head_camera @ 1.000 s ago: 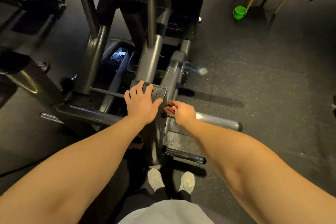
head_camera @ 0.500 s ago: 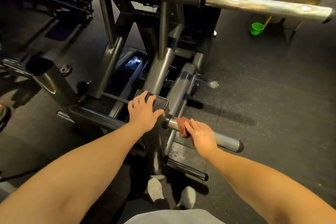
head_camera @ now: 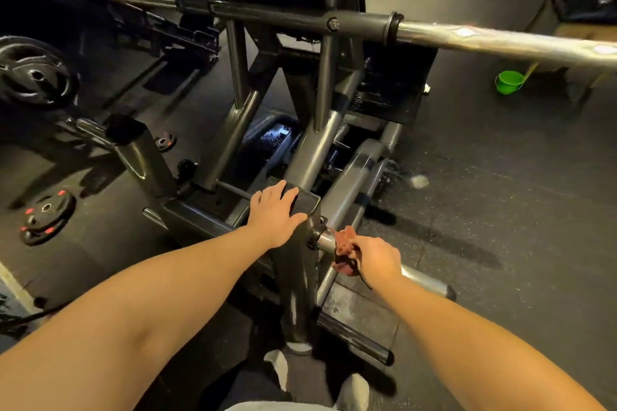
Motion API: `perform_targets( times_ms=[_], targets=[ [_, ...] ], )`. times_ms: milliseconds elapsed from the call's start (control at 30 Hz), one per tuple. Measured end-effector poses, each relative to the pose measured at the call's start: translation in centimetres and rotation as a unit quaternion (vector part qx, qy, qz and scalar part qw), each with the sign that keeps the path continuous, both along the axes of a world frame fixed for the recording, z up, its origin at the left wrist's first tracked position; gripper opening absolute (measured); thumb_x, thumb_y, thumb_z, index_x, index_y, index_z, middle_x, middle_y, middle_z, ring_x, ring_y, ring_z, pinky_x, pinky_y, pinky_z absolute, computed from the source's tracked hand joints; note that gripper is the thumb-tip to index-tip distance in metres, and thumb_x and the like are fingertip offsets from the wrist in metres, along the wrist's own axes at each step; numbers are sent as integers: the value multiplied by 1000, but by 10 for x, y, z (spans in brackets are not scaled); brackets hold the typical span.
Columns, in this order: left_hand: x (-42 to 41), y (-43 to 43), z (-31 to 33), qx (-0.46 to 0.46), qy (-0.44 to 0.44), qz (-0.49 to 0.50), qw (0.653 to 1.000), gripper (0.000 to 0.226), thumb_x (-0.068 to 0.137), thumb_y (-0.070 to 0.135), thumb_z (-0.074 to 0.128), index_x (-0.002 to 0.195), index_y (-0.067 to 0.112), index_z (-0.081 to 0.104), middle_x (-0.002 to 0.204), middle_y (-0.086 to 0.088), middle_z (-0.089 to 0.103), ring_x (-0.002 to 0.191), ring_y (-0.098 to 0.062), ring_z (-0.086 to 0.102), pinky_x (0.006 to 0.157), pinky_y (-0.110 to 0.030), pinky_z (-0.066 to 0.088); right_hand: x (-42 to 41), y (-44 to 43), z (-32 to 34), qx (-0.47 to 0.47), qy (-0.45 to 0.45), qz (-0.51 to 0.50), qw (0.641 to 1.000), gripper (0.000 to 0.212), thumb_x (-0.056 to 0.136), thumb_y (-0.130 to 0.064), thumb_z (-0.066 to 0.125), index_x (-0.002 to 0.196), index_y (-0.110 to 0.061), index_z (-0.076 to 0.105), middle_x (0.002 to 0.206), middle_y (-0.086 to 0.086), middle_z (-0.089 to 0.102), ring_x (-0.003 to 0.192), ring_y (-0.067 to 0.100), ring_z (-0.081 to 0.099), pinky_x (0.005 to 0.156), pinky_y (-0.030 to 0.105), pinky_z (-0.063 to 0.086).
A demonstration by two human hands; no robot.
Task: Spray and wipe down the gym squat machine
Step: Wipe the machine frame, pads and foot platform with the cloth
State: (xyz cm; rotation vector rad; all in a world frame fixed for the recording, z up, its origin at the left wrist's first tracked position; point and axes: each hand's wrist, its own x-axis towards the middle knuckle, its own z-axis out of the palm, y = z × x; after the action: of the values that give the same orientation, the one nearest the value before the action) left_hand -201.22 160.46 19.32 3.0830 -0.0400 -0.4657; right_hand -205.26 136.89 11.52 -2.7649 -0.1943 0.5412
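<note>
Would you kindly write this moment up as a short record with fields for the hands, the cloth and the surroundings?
left hand: rests flat on the black pad atop the machine's post
right hand: grips the red cloth
cloth position: bunched against the chrome peg, near its inner end
peg: sticks out sideways from the post, outer part bare
floor: green bucket far right; weight plate with red marks at left
</note>
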Motion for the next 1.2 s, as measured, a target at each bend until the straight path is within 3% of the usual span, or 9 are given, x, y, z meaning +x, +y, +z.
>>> perform_targets(
  times_ms=[133, 233, 400, 500, 567, 633, 700, 900, 1200],
  targets=[
    [2, 11, 11, -5, -4, -26, 1000, 71, 104, 54, 46, 163, 25, 21, 171, -7, 12, 154, -30, 21, 124, -47, 22, 5, -33, 21, 119, 28, -107, 987, 13, 96, -28, 64, 99, -37, 73, 97, -7, 72, 100, 22, 68, 80, 33, 52],
    [8, 23, 20, -15, -27, -3, 1000, 66, 104, 52, 47, 161, 23, 29, 170, -6, 18, 150, -32, 27, 120, -46, 28, 13, -28, 54, 277, -17, -154, 948, 19, 98, -18, 66, 98, -35, 74, 95, -15, 70, 96, 13, 64, 82, 28, 45],
    [28, 57, 14, -129, -36, 101, 986, 56, 106, 40, 51, 155, 18, 39, 162, -7, 36, 145, -31, 38, 117, -47, 32, 26, 33, 92, 436, -54, -208, 874, 24, 104, -21, 56, 104, -37, 74, 99, -17, 74, 98, 7, 68, 86, 36, 58],
    [49, 75, 4, -276, -13, 125, 953, 48, 106, 31, 53, 151, 15, 48, 155, -6, 48, 141, -27, 46, 118, -43, 33, 27, 78, 91, 387, -110, -166, 900, 24, 105, -11, 55, 109, -25, 75, 104, -23, 68, 94, -5, 61, 89, 16, 46],
    [65, 86, -4, -308, 0, 86, 948, 38, 105, 24, 56, 140, 10, 61, 141, -7, 62, 131, -25, 57, 112, -34, 40, 26, 105, 82, 325, -130, -124, 928, 23, 105, -5, 54, 119, -10, 71, 129, -15, 61, 118, -9, 48, 99, 4, 35],
    [82, 99, -13, -348, 3, 54, 936, 24, 102, 17, 62, 121, 9, 74, 118, -4, 73, 110, -18, 66, 99, -29, 47, 25, 124, 62, 249, -137, -98, 954, 32, 105, -9, 55, 134, -12, 66, 157, -1, 47, 150, 10, 29, 121, 25, 28],
    [97, 112, -22, -413, 36, 39, 909, 17, 98, 15, 68, 109, 10, 78, 104, -1, 76, 95, -13, 69, 90, -29, 52, 25, 135, 48, 193, -145, -122, 963, 40, 104, -12, 57, 144, -18, 60, 164, 1, 36, 157, 20, 18, 126, 42, 24],
    [130, 134, -32, -528, 205, 39, 823, 11, 93, 18, 75, 103, 21, 78, 98, -2, 78, 90, -11, 71, 78, -25, 57, 38, 189, 55, 62, -157, -193, 966, 45, 105, -28, 45, 149, -21, 54, 166, 4, 31, 158, 28, 13, 129, 49, 5],
    [136, 141, -37, -550, 252, 12, 796, 20, 95, 22, 73, 115, 23, 76, 105, 10, 74, 96, 2, 65, 93, -23, 52, -8, 202, 57, 40, -153, -84, 984, 55, 79, 0, 73, 132, -14, 69, 153, 5, 52, 149, 21, 36, 124, 50, 29]
  ],
)
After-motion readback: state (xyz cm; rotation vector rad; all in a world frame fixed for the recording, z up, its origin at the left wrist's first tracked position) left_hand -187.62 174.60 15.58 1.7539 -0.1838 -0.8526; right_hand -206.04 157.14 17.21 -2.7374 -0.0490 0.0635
